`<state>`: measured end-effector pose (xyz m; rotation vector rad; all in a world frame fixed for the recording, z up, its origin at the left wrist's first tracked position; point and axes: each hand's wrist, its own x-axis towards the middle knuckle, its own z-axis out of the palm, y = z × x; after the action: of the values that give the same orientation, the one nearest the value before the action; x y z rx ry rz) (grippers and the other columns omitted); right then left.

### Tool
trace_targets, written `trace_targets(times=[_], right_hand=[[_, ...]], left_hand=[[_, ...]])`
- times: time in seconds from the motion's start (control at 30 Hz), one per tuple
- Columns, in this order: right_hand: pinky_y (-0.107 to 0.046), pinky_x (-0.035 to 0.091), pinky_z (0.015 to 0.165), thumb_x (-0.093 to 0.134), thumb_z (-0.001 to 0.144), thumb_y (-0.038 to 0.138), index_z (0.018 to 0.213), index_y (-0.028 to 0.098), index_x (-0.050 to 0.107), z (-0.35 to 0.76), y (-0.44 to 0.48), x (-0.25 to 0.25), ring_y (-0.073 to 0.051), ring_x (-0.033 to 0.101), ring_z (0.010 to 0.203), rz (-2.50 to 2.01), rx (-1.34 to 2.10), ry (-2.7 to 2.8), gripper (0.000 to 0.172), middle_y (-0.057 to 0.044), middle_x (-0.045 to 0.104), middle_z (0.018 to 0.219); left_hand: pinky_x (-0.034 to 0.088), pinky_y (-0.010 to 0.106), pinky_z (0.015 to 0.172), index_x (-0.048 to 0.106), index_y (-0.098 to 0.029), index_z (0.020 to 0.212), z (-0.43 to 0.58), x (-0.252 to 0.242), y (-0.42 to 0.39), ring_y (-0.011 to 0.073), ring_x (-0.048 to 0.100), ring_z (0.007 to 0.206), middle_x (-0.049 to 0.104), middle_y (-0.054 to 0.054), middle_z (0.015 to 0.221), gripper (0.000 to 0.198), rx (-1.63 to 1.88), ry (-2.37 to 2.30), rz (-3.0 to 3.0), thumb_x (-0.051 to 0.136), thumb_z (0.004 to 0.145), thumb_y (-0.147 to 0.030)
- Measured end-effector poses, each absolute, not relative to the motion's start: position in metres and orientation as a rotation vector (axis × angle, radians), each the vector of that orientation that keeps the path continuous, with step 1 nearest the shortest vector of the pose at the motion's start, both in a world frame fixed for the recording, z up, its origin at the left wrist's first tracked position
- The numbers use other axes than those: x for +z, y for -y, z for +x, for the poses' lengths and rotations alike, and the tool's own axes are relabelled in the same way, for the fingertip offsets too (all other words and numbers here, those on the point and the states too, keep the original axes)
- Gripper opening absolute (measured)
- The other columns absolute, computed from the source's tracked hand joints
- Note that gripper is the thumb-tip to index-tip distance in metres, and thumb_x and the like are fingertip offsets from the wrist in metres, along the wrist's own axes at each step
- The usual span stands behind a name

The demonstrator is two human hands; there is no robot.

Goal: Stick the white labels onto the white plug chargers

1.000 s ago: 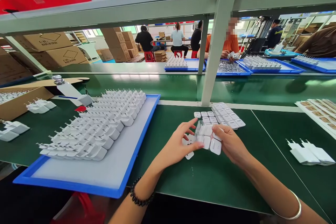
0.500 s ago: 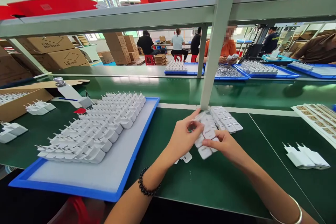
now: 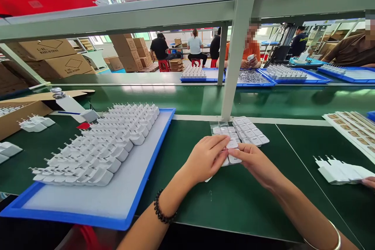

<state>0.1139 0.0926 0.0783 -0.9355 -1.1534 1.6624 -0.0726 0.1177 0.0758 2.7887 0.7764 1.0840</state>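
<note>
Small flat white square covers with rounded corners and dark print, several in a sheet-like group [image 3: 225, 129], lie on the green bench before me. My right hand [image 3: 258, 161] pinches one white cover [image 3: 233, 144] between thumb and fingers, above the group. From the other side my left hand [image 3: 206, 156] closes its fingertips on the edge of the same cover; its thumb tip is partly hidden. Behind my right hand lies a second stack of printed white covers [image 3: 251, 131]. A bit of white [image 3: 208, 179] shows under my left hand.
On the left, a blue-rimmed tray [image 3: 140, 187] bears rows of white plug chargers [image 3: 99, 144]. An open carton [image 3: 26, 119] stands beyond it. At right, another person's hand [image 3: 369, 181] touches white plug chargers [image 3: 340, 170]. A metal post [image 3: 231, 78] rises behind the covers.
My left fingers have come down and closed at the cover, where they were raised and blurred before. Another person's hand has appeared at the right edge, by the chargers. The view has shifted slightly.
</note>
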Motion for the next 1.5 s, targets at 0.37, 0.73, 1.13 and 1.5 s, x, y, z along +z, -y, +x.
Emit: trace_targets(times=[0.37,0.73,1.13,1.5], right_hand=[[-0.032,0.049,0.065,0.082,0.073,0.039,0.073,0.018,0.078,0.111,-0.092,0.072,-0.018,0.06,0.064,-0.93,1.568,1.309,0.021,-0.001,0.069,0.065],[-0.031,0.053,0.068,0.085,0.07,0.035,0.083,0.02,0.082,0.113,-0.096,0.074,-0.018,0.065,0.069,-0.928,1.662,1.269,0.02,-0.003,0.074,0.074],[-0.023,0.045,0.05,0.089,0.064,0.036,0.08,0.016,0.076,0.138,-0.107,0.078,-0.013,0.062,0.053,-1.096,1.788,1.135,0.029,-0.002,0.072,0.064],[-0.029,0.055,0.08,0.092,0.057,0.012,0.13,0.031,0.053,0.128,-0.107,0.078,-0.017,0.073,0.08,-0.959,1.73,0.965,0.085,0.003,0.078,0.092]], left_hand=[[0.052,0.028,0.086,0.07,-0.022,0.119,-0.073,0.092,-0.111,0.0207,0.071,0.097,0.077,0.005,0.112,0.033,0.749,-0.882,2.176,0.045,0.101,-0.033],[0.042,0.025,0.063,0.063,-0.018,0.076,-0.066,0.091,-0.113,0.0142,0.054,0.065,0.063,0.003,0.071,0.035,0.859,-1.072,2.217,0.038,0.099,-0.027],[0.027,0.026,0.055,0.06,-0.018,0.076,-0.111,0.101,-0.129,0.0147,0.047,0.057,0.056,0.002,0.064,0.043,0.839,-1.738,2.206,0.026,0.102,-0.026],[0.043,0.03,0.075,0.036,-0.014,0.152,-0.098,0.084,-0.094,0.0235,0.071,0.084,0.076,0.01,0.09,0.077,-0.146,-1.734,2.514,0.048,0.078,0.006]])
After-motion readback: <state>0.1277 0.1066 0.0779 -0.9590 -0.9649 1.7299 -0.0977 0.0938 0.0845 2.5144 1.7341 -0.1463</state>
